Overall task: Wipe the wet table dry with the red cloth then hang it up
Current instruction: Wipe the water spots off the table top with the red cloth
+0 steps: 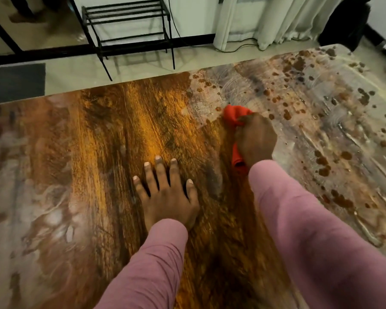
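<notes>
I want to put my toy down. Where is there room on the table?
The table is bare left of the left hand, up to its far edge. Just right of it, the right hand and red cloth crowd things, and beyond them it looks wet.

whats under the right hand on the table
A crumpled red cloth sits under the right hand, pressed on the wet wooden table. Its ends stick out beyond the fingers and beside the wrist. The hand covers the cloth's middle and the table beneath it.
</notes>
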